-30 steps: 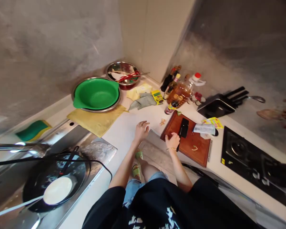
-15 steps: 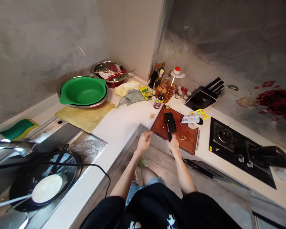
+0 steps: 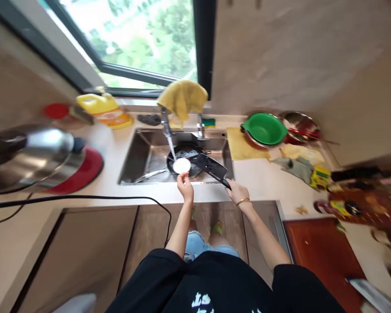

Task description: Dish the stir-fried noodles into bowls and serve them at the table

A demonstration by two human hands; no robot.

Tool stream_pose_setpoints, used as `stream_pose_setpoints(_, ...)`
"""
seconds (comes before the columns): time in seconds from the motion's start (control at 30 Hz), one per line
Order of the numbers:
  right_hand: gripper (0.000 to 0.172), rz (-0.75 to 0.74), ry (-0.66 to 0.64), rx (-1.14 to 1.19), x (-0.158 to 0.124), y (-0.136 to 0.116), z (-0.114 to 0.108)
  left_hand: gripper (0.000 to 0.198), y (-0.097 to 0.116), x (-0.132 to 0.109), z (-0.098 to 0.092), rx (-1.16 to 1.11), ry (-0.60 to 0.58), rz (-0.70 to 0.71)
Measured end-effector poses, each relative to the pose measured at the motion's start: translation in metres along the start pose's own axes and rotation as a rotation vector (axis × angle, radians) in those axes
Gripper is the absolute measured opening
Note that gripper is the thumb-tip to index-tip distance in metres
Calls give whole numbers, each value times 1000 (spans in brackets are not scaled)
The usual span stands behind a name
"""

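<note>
Clasped round the handle of a black cleaver [image 3: 215, 168], the person's right hand [image 3: 237, 192] is by the near right corner of the sink [image 3: 136, 156]. From that grip the blade slants away leftward across the sink's near edge. The left hand [image 3: 185, 189] has its fingertips right at a white round object [image 3: 181, 166]; I cannot tell whether it grasps it. Beyond, a black pan [image 3: 181, 150] takes up the sink's middle, blocking the way to the floor of the basin. At the sink's far edge, a yellow cloth [image 3: 184, 99] drapes over the tap, near a green sponge [image 3: 209, 122]. A green colander [image 3: 266, 128] sits toward the bench's far right corner. Past the bench's inner corner lies a brown cutting board [image 3: 322, 248]; a black cable [image 3: 111, 197] crosses the near left edge.
</note>
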State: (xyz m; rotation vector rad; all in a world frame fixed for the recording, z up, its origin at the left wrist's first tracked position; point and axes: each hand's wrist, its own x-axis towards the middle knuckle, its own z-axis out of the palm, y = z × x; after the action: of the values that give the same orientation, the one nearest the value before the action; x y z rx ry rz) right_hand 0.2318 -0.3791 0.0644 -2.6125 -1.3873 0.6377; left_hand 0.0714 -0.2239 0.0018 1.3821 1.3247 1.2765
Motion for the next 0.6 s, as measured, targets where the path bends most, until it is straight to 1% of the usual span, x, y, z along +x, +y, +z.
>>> stream_pose_setpoints(0.07,36,-110,-44,-44,46,-51,3,14,-14,32,-31,32,63,-41)
stream_pose_setpoints(0.17,31,-236,-92,-97,100,-117,12,15,-29,71,-64,56,69,-67)
stream_pose_setpoints(0.23,30,-272,-72,-121,126,-152,18,16,-37,93,-80,57,47,-63)
stream_pose_setpoints(0.3,30,-282,-33,-131,145,-178,24,18,-42,112,-93,66,32,-59)
stream_pose_setpoints(0.37,31,-281,1,-135,157,-195,28,19,-48,128,-103,79,26,-64)
stream_pose_setpoints(0.47,32,-248,28,-140,169,-204,30,19,-54,145,-112,80,16,-75)
stream_pose_setpoints(0.53,32,-228,25,-100,174,-204,31,20,-56,153,-112,71,-15,-80)
stream_pose_setpoints(0.6,29,-218,9,56,179,-204,33,21,-56,160,-109,58,-71,-85)
